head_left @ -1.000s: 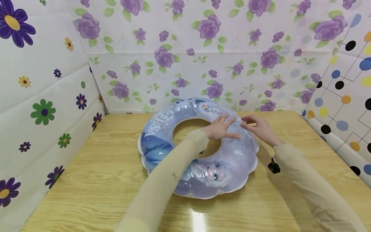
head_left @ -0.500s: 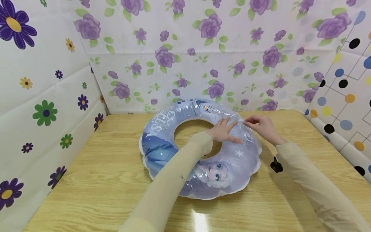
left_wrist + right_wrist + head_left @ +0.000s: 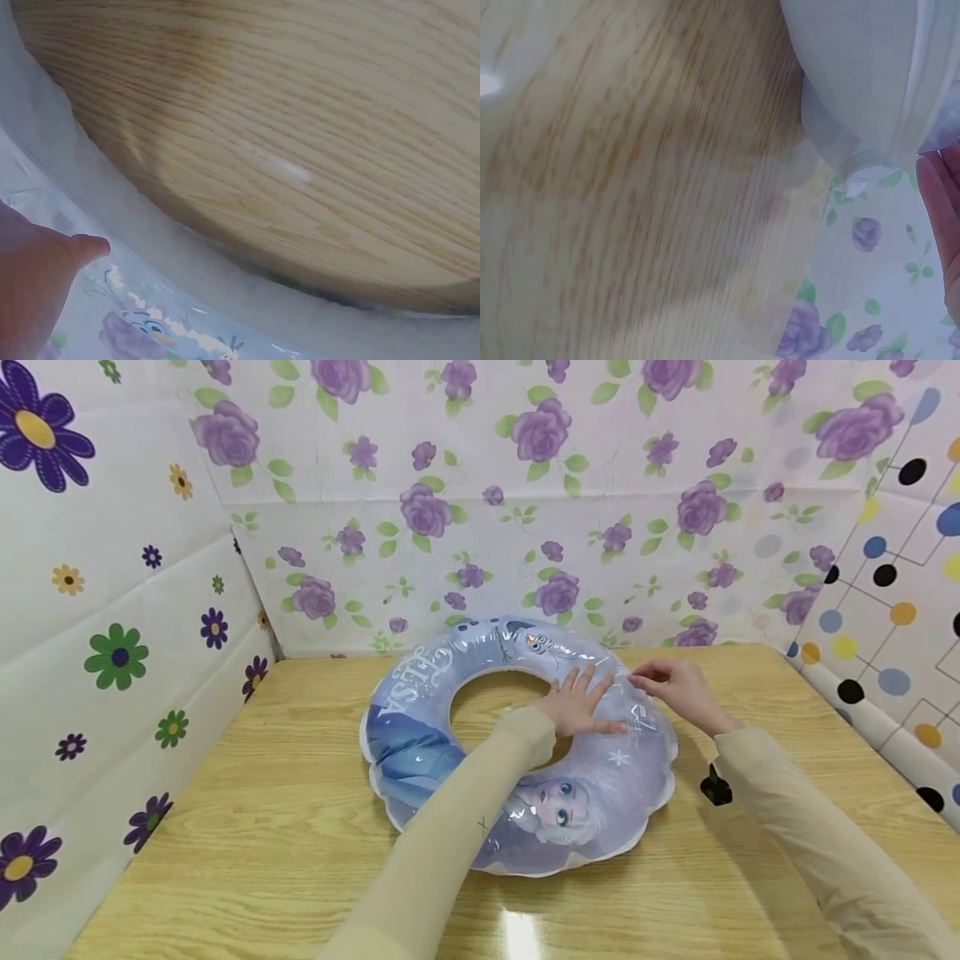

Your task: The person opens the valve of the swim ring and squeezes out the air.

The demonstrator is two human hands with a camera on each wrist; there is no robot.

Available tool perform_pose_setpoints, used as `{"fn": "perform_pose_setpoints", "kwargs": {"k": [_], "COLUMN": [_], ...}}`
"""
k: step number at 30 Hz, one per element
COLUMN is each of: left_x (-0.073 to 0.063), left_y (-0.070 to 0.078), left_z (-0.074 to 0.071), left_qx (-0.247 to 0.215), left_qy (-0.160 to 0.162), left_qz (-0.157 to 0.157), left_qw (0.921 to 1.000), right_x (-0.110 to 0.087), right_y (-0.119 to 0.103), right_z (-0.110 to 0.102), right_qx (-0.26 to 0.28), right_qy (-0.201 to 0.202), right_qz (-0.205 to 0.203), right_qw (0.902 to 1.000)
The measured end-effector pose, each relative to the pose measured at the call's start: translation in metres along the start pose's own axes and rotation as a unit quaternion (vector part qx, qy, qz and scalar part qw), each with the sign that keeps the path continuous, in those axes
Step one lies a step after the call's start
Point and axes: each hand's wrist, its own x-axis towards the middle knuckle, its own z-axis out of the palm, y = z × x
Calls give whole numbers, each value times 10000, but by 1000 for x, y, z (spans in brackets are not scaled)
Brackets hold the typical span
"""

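Swim ring [image 3: 618, 789] is on the table [image 3: 247, 843], round, so no long axis; from here it runs under the left hand [image 3: 577, 706] and leftward from the right hand [image 3: 678, 693]. Left is nearer the ring's hole, fingers spread flat over the ring's right side. Right is at the ring's far-right outer part, thumb and fingertips drawn together at its surface; can't tell whether they pinch anything.

A glossy lilac-and-blue plastic swim ring [image 3: 633, 781], printed with cartoon figures and white lettering, lies hole-up before me, plump with air, its far side by the back edge of the wooden table [image 3: 247, 843].
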Motion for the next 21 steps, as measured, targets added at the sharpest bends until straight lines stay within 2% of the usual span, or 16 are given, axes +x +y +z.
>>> {"fn": "perform_pose_setpoints", "kwargs": {"k": [8,13,21], "left_x": [-1,-1,-2], "left_y": [-1,-1,-1], "left_z": [2,2,2], "left_qx": [-101,-118,-105], "left_qy": [106,94,95], "left_qz": [39,62,-3], "left_qw": [9999,9999,9999], "right_x": [1,1,0], "right_y": [0,3,5], "right_z": [-1,0,5], "right_qx": [646,872,985], "right_qy": [-249,-178,28], "right_qz": [310,555,462], "right_qw": [9971,9945,9941]}}
